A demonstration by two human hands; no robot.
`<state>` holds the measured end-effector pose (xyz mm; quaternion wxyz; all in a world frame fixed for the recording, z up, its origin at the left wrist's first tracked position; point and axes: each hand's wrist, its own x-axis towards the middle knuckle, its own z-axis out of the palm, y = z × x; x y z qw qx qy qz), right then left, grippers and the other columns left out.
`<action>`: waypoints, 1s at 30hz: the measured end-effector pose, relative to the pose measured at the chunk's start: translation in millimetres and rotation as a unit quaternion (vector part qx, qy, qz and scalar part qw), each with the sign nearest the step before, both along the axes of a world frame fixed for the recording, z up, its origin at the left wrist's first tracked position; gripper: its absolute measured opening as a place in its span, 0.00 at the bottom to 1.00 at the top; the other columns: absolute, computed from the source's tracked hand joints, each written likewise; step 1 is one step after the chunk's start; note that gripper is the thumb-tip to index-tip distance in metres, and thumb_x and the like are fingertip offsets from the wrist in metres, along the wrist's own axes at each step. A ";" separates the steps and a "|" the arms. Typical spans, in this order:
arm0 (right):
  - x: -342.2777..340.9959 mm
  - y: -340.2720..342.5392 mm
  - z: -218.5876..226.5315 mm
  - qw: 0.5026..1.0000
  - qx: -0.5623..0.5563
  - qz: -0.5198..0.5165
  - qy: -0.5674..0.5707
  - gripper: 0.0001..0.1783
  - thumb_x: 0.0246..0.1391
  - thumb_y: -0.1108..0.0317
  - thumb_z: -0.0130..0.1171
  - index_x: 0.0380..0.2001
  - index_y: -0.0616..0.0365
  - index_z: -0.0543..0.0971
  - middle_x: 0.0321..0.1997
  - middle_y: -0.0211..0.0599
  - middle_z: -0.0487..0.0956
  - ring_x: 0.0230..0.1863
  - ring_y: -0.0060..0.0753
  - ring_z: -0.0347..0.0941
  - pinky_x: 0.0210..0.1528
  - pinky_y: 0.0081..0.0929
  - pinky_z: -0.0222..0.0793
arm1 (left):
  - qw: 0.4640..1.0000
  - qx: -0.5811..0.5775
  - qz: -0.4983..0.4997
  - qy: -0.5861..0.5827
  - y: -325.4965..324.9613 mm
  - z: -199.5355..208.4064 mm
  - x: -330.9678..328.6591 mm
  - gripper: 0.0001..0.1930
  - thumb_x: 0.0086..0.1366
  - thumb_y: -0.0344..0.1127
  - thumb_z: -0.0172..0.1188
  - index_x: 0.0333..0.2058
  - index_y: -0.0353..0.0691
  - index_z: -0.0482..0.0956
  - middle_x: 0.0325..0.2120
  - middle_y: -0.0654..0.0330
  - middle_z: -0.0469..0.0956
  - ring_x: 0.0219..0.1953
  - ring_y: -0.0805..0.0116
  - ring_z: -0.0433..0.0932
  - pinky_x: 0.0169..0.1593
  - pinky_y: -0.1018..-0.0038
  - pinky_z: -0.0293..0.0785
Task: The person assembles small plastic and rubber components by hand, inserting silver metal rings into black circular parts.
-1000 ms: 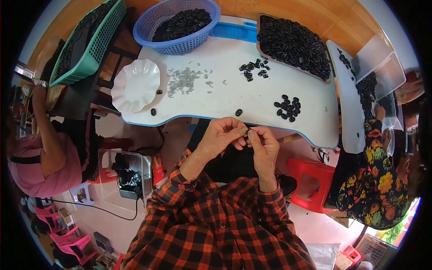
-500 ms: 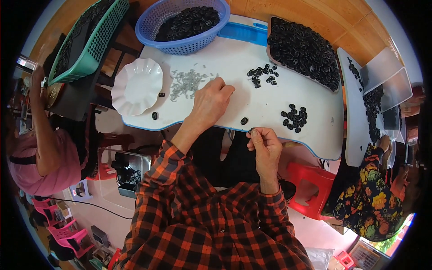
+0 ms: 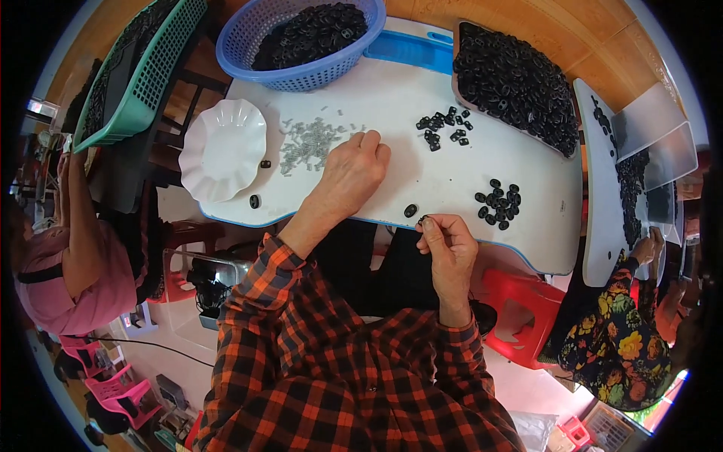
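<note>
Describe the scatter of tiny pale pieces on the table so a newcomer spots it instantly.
Find the white table, then look at its left half, between the white scalloped plate and the person's left hand. There lies a loose scatter of tiny greyish, see-through slivers. Their pale colour sets them apart from the black parts on the same table.

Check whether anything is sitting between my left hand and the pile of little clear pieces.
Nothing visible is in the way: your left hand is at the right edge of the clear pieces. Its fingertips are hidden, so I can't tell whether they touch any. The white plate sits off to the pile's left.
</note>
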<state>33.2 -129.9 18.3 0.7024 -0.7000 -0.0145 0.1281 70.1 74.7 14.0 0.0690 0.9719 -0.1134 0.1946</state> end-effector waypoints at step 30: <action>4.9 -3.9 3.4 0.996 0.076 -0.021 0.030 0.08 0.55 0.70 0.58 0.34 0.64 0.76 0.30 0.33 0.79 0.24 0.16 0.70 0.27 0.13 0.66 | 0.995 -0.087 0.018 -0.050 -16.9 -7.2 1.2 0.04 0.50 0.25 0.58 0.26 0.37 0.74 0.25 0.57 0.68 0.26 0.59 0.75 0.26 0.68 0.72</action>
